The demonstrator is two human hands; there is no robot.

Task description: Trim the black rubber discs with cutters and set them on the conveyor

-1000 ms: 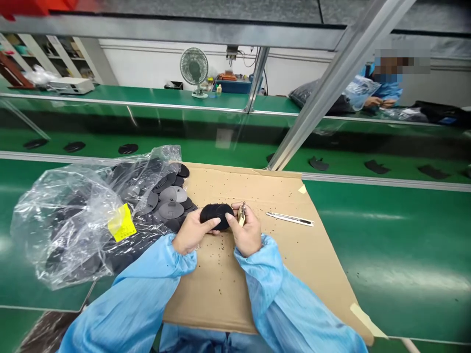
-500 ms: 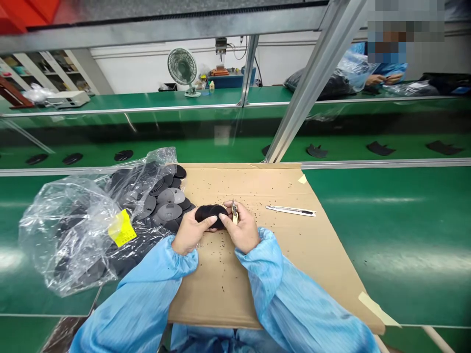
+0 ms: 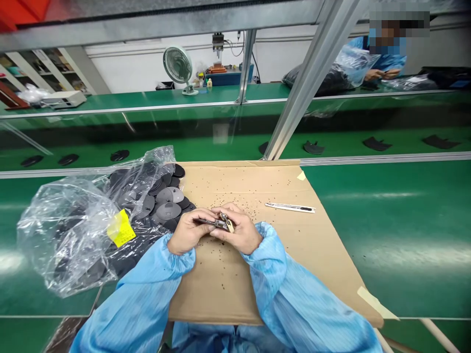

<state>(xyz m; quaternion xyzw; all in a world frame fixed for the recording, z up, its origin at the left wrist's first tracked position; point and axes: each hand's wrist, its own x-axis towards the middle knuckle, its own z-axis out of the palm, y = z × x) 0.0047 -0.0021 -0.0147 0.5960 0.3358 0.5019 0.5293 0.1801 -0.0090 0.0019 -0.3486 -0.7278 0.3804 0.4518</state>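
Over the brown cardboard point(image 3: 217, 304), my left hand point(image 3: 191, 230) is closed around black round plastic discs point(image 3: 208, 222), seen nearly edge-on; fingers hide how many there are. My right hand point(image 3: 239, 229) is closed on small nippers point(image 3: 227, 222) with a metal head and a cream handle. Its thumb and fingers also meet the near end of the discs. Left of my hands, many loose black discs point(image 3: 168, 211) spill from a clear plastic bag point(image 3: 73, 220) with a yellow label point(image 3: 121, 228).
A white utility knife point(image 3: 290, 208) lies on the cardboard to the right. Tiny dark bits are scattered around my hands. Behind a metal rail, black parts point(image 3: 377, 143) rest on a green belt. A slanted metal post point(image 3: 294, 103) rises ahead. Another person's hands point(image 3: 382, 74) work at the far right.
The discs have been turned from face-up to nearly edge-on. My right hand has rolled over, and the nippers now lie tilted against the end of the discs.
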